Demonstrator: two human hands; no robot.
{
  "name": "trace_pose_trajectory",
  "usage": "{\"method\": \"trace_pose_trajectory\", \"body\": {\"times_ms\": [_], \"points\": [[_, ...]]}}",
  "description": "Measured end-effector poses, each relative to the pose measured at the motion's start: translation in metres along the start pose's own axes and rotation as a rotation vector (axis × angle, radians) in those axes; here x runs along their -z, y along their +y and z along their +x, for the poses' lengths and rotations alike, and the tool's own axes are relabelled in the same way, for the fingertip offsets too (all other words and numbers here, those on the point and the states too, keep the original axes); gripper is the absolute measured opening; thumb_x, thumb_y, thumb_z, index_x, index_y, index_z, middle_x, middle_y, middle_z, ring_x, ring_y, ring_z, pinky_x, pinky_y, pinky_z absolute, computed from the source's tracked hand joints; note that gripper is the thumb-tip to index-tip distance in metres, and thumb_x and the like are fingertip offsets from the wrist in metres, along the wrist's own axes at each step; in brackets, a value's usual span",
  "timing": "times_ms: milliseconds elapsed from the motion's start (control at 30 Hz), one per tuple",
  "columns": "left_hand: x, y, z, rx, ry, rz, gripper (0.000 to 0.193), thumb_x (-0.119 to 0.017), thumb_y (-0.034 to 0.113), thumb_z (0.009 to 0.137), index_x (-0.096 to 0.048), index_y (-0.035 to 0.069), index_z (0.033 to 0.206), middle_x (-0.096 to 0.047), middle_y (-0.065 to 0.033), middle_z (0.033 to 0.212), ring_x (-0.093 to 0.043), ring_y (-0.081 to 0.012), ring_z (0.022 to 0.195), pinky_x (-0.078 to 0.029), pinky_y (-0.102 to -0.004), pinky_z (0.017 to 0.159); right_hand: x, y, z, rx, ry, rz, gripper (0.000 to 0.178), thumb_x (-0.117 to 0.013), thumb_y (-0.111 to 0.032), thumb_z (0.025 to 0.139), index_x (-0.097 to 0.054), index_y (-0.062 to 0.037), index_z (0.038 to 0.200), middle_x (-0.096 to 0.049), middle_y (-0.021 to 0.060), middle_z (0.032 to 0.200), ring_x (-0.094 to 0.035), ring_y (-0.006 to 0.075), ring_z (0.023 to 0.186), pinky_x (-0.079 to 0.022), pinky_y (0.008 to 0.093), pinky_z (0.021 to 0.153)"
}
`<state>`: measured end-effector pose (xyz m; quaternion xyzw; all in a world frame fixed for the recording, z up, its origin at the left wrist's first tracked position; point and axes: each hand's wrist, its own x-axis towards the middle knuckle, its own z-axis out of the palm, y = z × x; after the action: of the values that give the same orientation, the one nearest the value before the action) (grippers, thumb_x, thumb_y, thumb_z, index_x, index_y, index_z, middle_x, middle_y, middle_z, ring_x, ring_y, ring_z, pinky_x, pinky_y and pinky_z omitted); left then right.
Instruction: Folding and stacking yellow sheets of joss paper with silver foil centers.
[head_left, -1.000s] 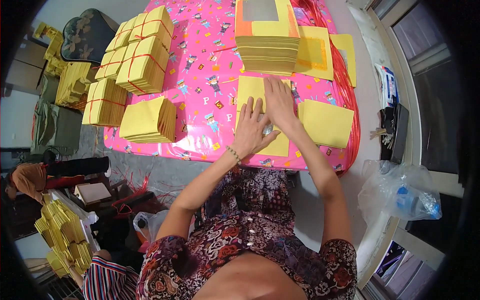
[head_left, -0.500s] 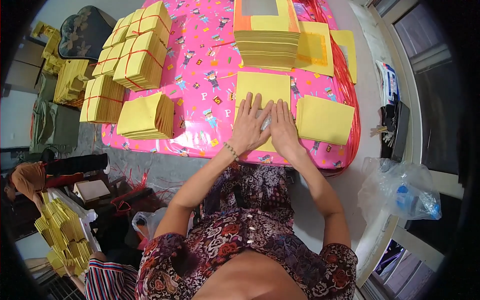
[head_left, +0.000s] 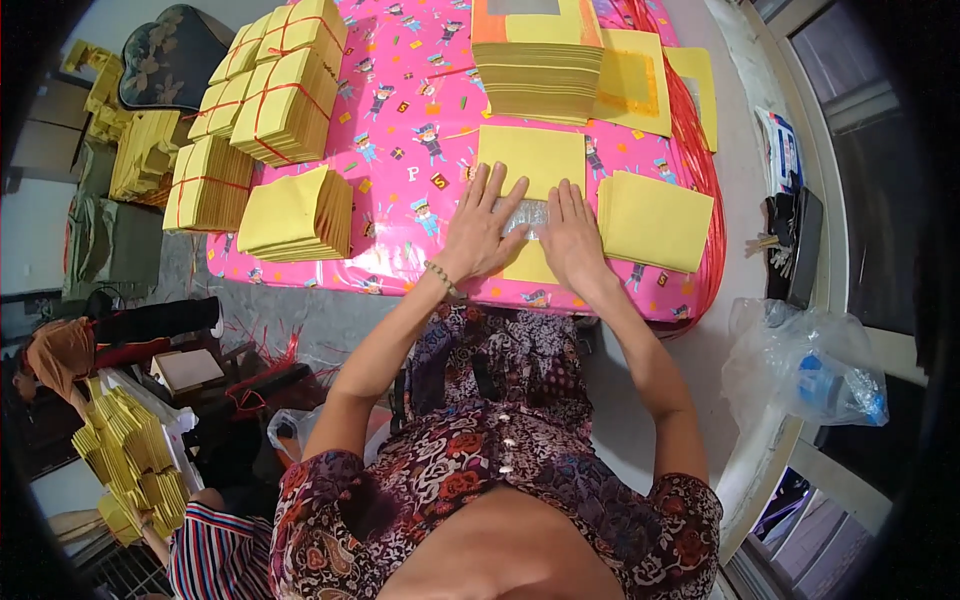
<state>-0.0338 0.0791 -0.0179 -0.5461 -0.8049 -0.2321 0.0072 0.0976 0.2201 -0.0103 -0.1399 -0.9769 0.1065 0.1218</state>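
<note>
A yellow paper sheet [head_left: 535,155] lies flat in front of me near the table's front edge. In its middle is a shiny, see-through window [head_left: 527,215]. My left hand [head_left: 482,228] rests on the left side of the sheet, fingers stretched and spread, partly reaching past its edge. On the right side my right hand [head_left: 573,240] lies flat with its fingers straight. Neither hand grips anything. Just right of it is a stack of folded yellow paper pieces [head_left: 655,222].
A tall stack of yellow sheets [head_left: 540,85] stands behind. Red strings [head_left: 685,140] hang along the table's right edge. Tied yellow bundles [head_left: 285,110] and a loose pile [head_left: 293,215] sit at left on the pink tablecloth [head_left: 400,170]. Someone in stripes [head_left: 215,550] handles yellow paper lower left.
My hands have drawn apart, the left one moving leftward, so more of the shiny window shows between them. The whole view has shifted slightly.
</note>
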Motion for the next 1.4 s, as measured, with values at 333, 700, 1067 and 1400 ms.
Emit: {"method": "trace_pose_trajectory", "body": {"times_ms": [333,700,1067,1400], "points": [[0.016,-0.021,0.021,0.340,0.262,-0.657,0.041,-0.050,0.025,0.100,-0.054,-0.001,0.131,-0.058,-0.0261,0.118,-0.056,-0.0390,0.114,-0.044,-0.0450,0.098,0.016,0.009,0.047,0.132,-0.002,-0.313,0.023,-0.067,-0.014,0.083,-0.057,-0.0023,0.099,-0.059,0.0110,0.090,-0.064,0.0263,0.081,-0.052,0.0379,0.072],[0.029,-0.014,0.048,0.793,0.045,-0.855,0.053,-0.063,0.016,0.095,-0.038,-0.003,0.138,-0.066,-0.0141,0.100,-0.067,-0.0194,0.073,-0.053,-0.0298,0.061,0.004,0.017,0.044,0.234,0.137,-0.392,0.014,-0.063,-0.009,0.076,-0.058,-0.0039,0.088,-0.059,0.0069,0.078,-0.066,0.0194,0.069,-0.052,0.0316,0.061],[0.034,0.026,0.009,0.502,0.549,-1.252,0.043,-0.054,0.002,0.096,-0.040,0.004,0.137,-0.063,-0.0053,0.111,-0.063,-0.0104,0.088,-0.055,-0.0239,0.070,0.069,-0.007,0.015,0.018,0.360,0.152,0.038,-0.063,-0.016,0.093,-0.053,0.0013,0.125,-0.056,0.0233,0.123,-0.056,0.0383,0.116,-0.047,0.0454,0.097],[0.047,0.082,-0.009,0.379,0.389,-1.415,0.035,-0.057,0.000,0.095,-0.046,0.002,0.128,-0.066,-0.0069,0.109,-0.064,-0.0110,0.093,-0.055,-0.0260,0.076,0.097,-0.001,-0.034,-0.291,0.549,1.010,0.042,-0.055,-0.006,0.099,-0.038,0.0045,0.136,-0.055,0.0190,0.128,-0.056,0.0241,0.117,-0.044,0.0339,0.101]]}}
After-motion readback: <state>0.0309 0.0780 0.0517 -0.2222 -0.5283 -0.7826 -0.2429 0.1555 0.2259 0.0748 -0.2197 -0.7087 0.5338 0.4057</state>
